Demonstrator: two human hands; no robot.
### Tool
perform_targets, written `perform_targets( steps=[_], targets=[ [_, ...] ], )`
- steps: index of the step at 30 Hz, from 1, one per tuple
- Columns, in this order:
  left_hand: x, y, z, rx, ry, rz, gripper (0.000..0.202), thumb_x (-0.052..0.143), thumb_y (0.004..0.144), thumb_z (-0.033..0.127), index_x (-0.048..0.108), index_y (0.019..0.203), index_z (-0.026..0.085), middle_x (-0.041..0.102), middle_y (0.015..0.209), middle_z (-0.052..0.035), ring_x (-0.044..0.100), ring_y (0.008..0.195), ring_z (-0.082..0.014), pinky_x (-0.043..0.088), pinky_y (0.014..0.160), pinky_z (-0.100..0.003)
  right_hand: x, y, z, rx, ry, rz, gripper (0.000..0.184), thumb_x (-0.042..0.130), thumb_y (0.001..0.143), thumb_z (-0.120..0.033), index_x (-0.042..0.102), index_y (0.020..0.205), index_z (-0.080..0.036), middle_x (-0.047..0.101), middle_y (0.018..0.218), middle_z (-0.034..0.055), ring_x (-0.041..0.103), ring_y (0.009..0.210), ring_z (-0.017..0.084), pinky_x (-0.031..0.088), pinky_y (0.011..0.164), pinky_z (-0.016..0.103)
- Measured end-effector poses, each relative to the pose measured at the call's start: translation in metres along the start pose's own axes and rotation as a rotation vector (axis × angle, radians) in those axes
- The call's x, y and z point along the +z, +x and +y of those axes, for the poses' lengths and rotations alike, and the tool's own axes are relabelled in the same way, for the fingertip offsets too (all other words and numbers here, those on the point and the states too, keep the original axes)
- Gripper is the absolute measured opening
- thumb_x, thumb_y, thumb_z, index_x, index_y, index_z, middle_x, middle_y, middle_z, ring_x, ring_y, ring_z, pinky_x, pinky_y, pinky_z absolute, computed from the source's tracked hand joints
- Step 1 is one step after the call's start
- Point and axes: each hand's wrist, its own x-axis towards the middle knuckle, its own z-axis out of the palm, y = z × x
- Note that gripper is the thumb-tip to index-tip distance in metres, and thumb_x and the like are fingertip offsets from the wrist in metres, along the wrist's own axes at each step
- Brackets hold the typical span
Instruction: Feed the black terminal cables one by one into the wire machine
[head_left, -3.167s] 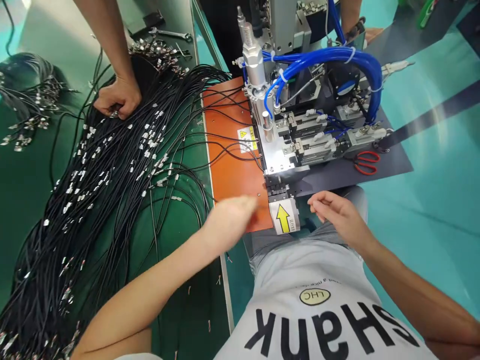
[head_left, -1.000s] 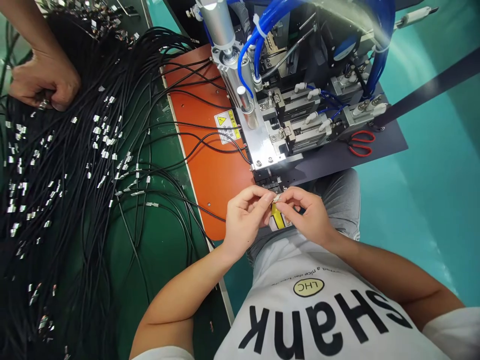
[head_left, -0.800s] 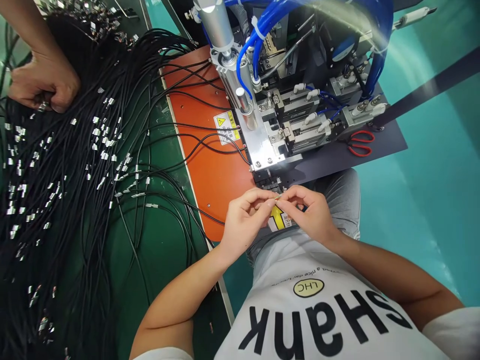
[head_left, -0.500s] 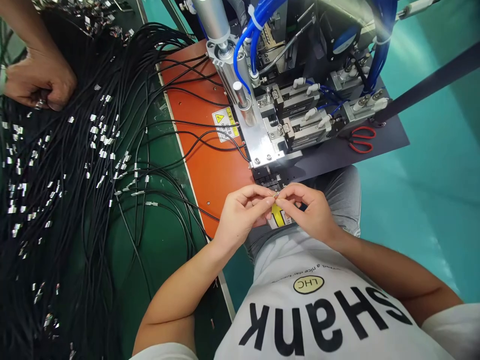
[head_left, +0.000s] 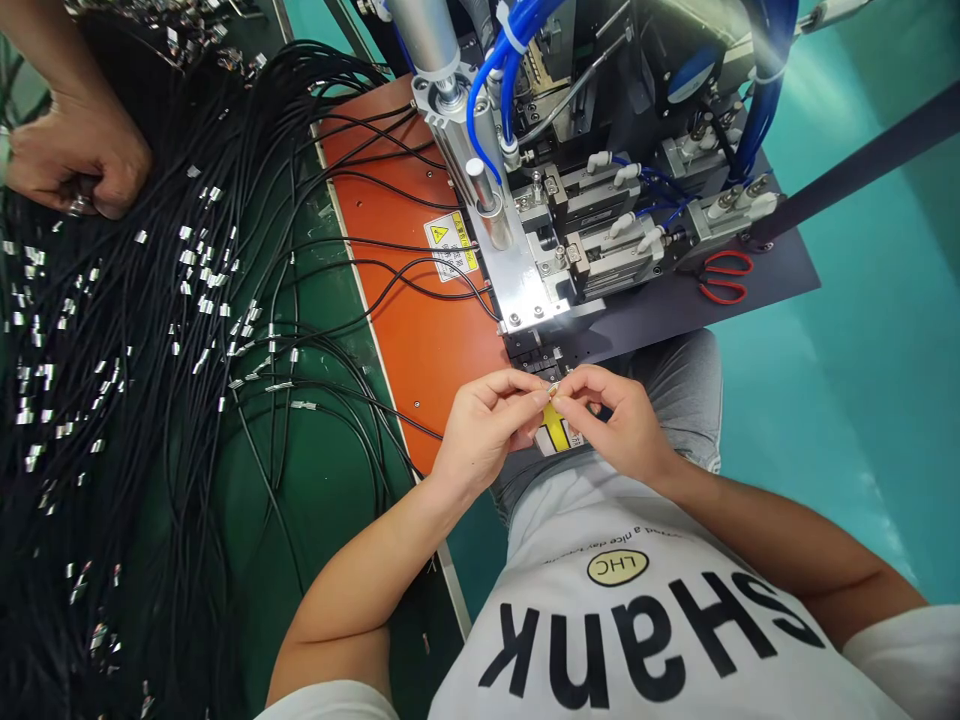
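Pinching wires (head_left: 553,391), hands (head_left: 487,425) (head_left: 613,422) meet near orange plate's (head_left: 457,345) edge.

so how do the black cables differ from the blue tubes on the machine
The black cables mostly spread across the green table; the blue tubes run above the machine. Many cables carry silvery pieces, while the tubes have a white tie around a bundle. A single cable looks thinner than that tube bundle. Both are long and curved, and some of each reach the machine.

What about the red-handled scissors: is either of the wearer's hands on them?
No, the red-handled scissors lie on the dark grey plate, apart from both the left hand and the right hand.
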Motion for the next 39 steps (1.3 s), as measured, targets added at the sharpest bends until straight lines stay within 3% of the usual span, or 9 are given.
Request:
perform_targets(
  steps=[6,13,22,39],
  targets=[
    [0.001,-0.002,-0.006,0.051,0.060,0.059,0.024,0.078,0.076,0.037,0.066,0.081,0.017,0.046,0.052,0.0055,0.041,0.047,-0.0058,0.035,0.040,-0.017,0.001,-0.001,0.000,-0.082,-0.100,0.053,0.012,0.061,0.090,-0.025,0.063,0.078,-0.021,0.063,0.078,0.0006,0.057,0.067,0.013,0.044,0.064,0.028],
    [0.004,-0.005,-0.004,0.143,0.174,0.071,0.027,0.079,0.076,0.038,0.064,0.080,0.016,0.053,0.057,0.0053,0.047,0.047,-0.0048,0.043,0.046,-0.018,-0.009,0.003,-0.006,-0.049,-0.122,0.042,0.007,0.066,0.088,-0.028,0.068,0.087,-0.022,0.066,0.084,0.0004,0.057,0.068,0.012,0.044,0.065,0.028],
    [0.005,-0.005,-0.003,0.172,0.218,0.056,0.020,0.076,0.078,0.032,0.064,0.079,0.016,0.055,0.057,0.0053,0.049,0.048,-0.0049,0.045,0.049,-0.018,-0.006,0.004,-0.011,-0.082,-0.113,0.055,0.006,0.065,0.086,-0.021,0.065,0.079,-0.021,0.062,0.075,-0.0003,0.054,0.067,0.013,0.044,0.063,0.028],
    [0.003,-0.003,-0.005,0.142,0.204,0.044,0.024,0.078,0.077,0.035,0.063,0.080,0.016,0.053,0.056,0.0055,0.045,0.046,-0.0045,0.044,0.046,-0.018,-0.006,0.007,-0.006,0.145,0.172,-0.007,0.016,0.072,0.083,-0.034,0.069,0.081,-0.018,0.065,0.069,-0.0004,0.054,0.058,0.011,0.043,0.055,0.025]
  ],
)
